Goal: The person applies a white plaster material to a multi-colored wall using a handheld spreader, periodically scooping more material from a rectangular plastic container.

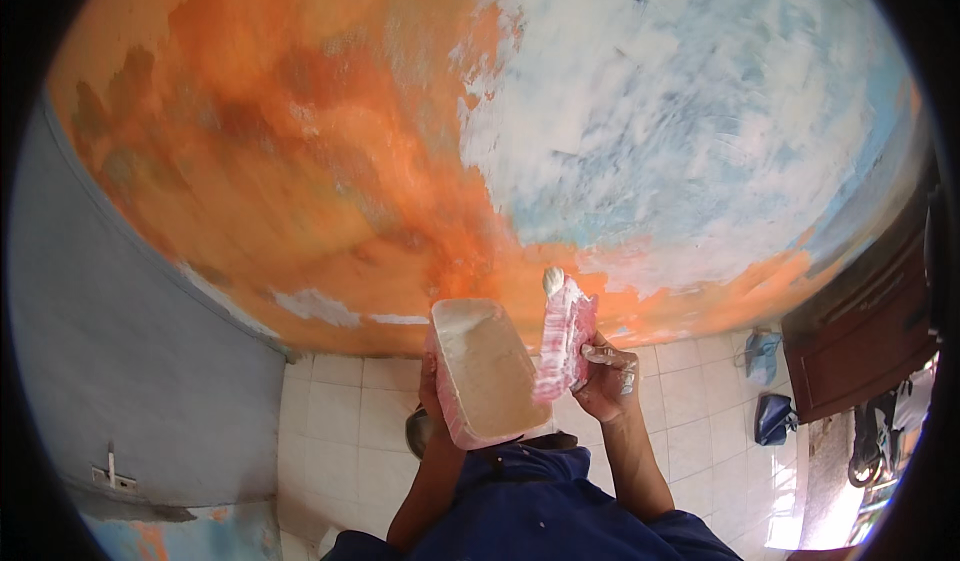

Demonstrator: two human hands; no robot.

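Our left hand [430, 389] is closed on the side of a pink tub [449, 413], though most of that hand is hidden. Our right hand [608, 379] grips a flat pink tool [566, 343] smeared with white, and there is white on that hand too. A fat blob of white paste [553, 280] sits on the tool's top end. The tub and the tool are side by side, in front of our blue shirt [530, 511]; we can't tell if they touch. The tub looks cream inside, and we can't tell how much paste it has.

We think the job is part done. On the right, a big white patch [680, 111] covers much of the wall [300, 141], with bits of blue in it. On the left, the wall is mostly orange, with 2 small pale patches [315, 307] low down near the tile floor [332, 401]. So the left side and the strip under the big patch seem left to do.
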